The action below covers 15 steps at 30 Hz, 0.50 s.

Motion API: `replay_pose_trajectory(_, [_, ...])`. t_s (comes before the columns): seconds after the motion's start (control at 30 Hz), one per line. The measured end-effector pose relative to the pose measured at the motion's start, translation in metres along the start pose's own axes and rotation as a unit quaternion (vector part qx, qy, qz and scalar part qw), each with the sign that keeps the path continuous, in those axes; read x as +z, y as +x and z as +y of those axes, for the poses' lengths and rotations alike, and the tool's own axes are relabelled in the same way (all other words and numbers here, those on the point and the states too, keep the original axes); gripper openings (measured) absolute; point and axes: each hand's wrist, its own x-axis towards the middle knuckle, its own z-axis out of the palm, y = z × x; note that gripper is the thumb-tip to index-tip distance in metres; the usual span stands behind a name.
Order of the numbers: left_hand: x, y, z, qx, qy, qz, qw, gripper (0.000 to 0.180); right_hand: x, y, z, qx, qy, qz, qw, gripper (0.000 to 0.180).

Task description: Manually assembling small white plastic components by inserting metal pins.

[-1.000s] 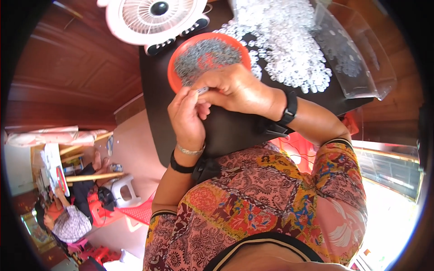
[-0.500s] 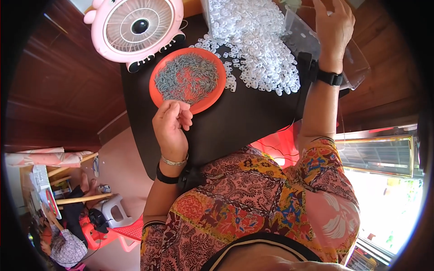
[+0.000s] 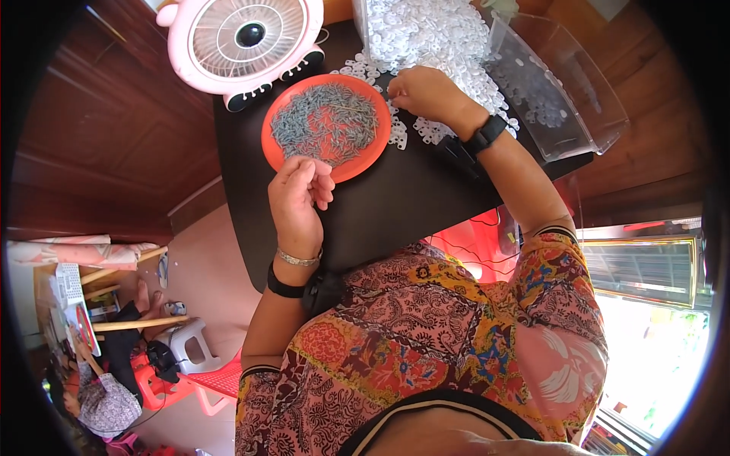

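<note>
An orange-red plate (image 3: 372, 159) on the black table carries a spread of small grey screws (image 3: 304, 125). My left hand (image 3: 299, 201) hovers by the plate's near edge, its fingers curled together; what they hold, if anything, is hidden. Above the table just right of the plate is my right hand (image 3: 433, 93), its fingertips pinched beside the plate's right rim. I cannot make out anything between them. Behind and partly under that hand lies a big heap of small white plastic pieces with holes (image 3: 426, 34), some scattered toward the plate.
A pink fan (image 3: 251, 38) stands at the far left of the black table (image 3: 365, 205). At the far right a clear plastic bin (image 3: 582, 114) holds some white pieces. Off to the left, another person sits near a grey stool (image 3: 190, 346) and red plastic seats.
My right hand has come from the clear bin at the far right, moving left and nearer to the plate. My left hand keeps its curled pose by the plate. The view has shifted slightly.
</note>
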Motion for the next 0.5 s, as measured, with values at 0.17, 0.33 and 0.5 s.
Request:
replay_pose_trajectory(0.17, [0.000,0.000,0.001,-0.010,-0.004,0.008,1.000,0.023,-0.001,0.002,-0.003,0.004,0.017,-0.010,1.000,0.016])
replay_pose_trajectory(0.33, [-0.002,0.002,-0.002,-0.019,-0.002,-0.012,1.000,0.023,0.002,-0.002,-0.007,-0.018,-0.027,0.078,0.996,0.014])
replay_pose_trajectory(0.5, [0.000,0.003,-0.005,-0.062,0.007,-0.027,0.998,0.025,-0.018,-0.024,-0.074,-0.150,0.154,0.219,0.952,0.006])
